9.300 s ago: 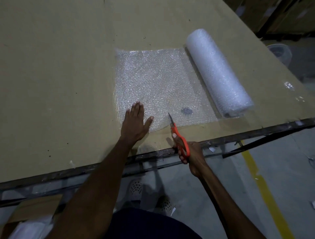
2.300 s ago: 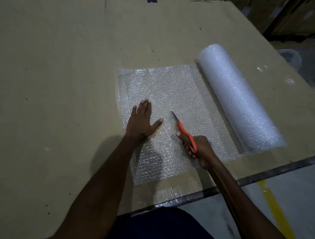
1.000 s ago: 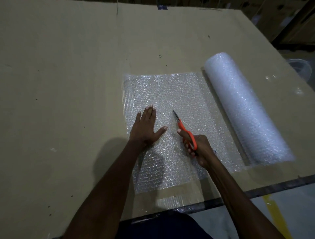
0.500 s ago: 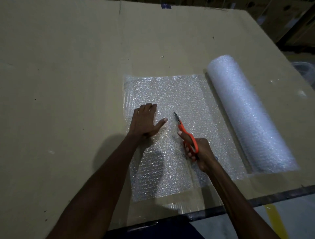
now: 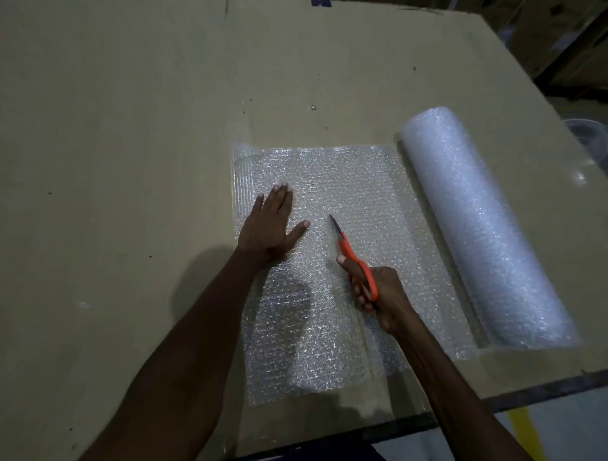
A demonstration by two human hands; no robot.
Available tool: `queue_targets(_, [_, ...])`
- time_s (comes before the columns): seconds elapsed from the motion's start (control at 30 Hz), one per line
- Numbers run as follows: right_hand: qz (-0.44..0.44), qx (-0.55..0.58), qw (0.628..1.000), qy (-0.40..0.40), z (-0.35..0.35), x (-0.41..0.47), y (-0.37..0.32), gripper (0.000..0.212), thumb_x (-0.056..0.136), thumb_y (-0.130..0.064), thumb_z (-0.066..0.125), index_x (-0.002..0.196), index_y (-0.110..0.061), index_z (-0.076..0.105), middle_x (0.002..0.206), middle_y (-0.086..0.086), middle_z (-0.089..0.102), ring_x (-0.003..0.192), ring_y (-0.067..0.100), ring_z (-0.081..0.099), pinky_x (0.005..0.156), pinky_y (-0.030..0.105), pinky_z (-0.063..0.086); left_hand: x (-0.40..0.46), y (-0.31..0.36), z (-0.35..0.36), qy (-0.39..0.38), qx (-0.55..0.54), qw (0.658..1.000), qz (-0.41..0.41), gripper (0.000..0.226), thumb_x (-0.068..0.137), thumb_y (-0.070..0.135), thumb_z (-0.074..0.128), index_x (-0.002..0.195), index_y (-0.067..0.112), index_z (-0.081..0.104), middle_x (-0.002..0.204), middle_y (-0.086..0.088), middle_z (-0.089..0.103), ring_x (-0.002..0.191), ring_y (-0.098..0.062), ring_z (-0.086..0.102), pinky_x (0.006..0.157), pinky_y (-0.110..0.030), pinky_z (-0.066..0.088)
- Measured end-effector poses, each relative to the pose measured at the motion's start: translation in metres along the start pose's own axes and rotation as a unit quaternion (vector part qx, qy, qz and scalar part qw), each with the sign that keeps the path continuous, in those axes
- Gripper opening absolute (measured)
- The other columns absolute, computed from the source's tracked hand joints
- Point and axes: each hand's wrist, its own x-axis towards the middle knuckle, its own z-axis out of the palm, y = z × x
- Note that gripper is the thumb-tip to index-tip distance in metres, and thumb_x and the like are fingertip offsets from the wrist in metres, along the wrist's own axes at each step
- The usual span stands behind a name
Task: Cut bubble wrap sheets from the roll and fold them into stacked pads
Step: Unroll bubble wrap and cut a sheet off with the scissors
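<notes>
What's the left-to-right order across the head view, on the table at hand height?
Bare cardboard table top → left hand flat on the unrolled bubble wrap sheet → orange scissors gripped in the right hand → bubble wrap roll.

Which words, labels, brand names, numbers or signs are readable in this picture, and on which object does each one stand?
There is no readable text.
Orange-handled scissors: no brand or marking visible.
Bubble wrap roll and unrolled sheet: no label.
Cardboard-covered table: only small dark specks, no print.
A dark patch at the table's far edge is too small and cut off to tell.
</notes>
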Motion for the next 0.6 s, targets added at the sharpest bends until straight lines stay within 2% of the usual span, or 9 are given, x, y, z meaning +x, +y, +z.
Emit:
queue_targets(0.13, [-0.001, 0.002, 1.0, -0.003, 0.009, 0.006, -0.009, 0.045, 0.077, -0.043, 0.087, 0.065, -0.006, 0.064, 0.051, 0.007, 0.053, 0.038, 0.014, 0.042, 0.036, 0.019, 0.028, -0.001, 0.001, 0.0, -0.005, -0.005, 1.0, -0.002, 0.082, 0.102, 0.063, 0.021, 0.159, 0.008, 0.002, 0.167, -0.008, -0.004, 0.154, -0.019, -0.006, 0.125, -0.043, -0.003])
queue_targets(0.33, [0.004, 0.014, 1.0, -0.008, 0.006, 0.006, -0.006, 0.041, 0.079, -0.034, 0.086, 0.076, 0.0, 0.064, 0.05, 0.006, 0.05, 0.034, 0.011, 0.039, 0.034, 0.017, 0.026, 0.0, -0.002, 0.001, -0.008, -0.024, 1.0, -0.006, 0.084, 0.1, 0.066, 0.019, 0.16, 0.01, 0.0, 0.167, -0.006, -0.007, 0.153, -0.017, -0.01, 0.124, -0.042, -0.004])
queue_targets(0.5, [0.001, -0.002, 1.0, 0.001, 0.013, 0.014, -0.017, 0.046, 0.076, -0.045, 0.087, 0.061, -0.009, 0.063, 0.052, 0.007, 0.053, 0.038, 0.014, 0.041, 0.037, 0.019, 0.029, 0.001, -0.001, 0.001, -0.011, -0.024, 1.0, -0.009, 0.084, 0.1, 0.065, 0.021, 0.16, 0.01, 0.0, 0.167, -0.005, -0.007, 0.153, -0.016, -0.01, 0.124, -0.041, -0.005])
queue_targets(0.6, [0.0, 0.005, 1.0, -0.001, 0.015, 0.017, -0.018, 0.045, 0.076, -0.04, 0.088, 0.056, -0.009, 0.062, 0.051, 0.008, 0.052, 0.035, 0.013, 0.04, 0.036, 0.018, 0.027, 0.0, -0.001, 0.001, -0.009, -0.027, 1.0, -0.01, 0.083, 0.1, 0.065, 0.021, 0.16, 0.011, 0.001, 0.167, -0.005, -0.007, 0.153, -0.016, -0.01, 0.124, -0.041, -0.005])
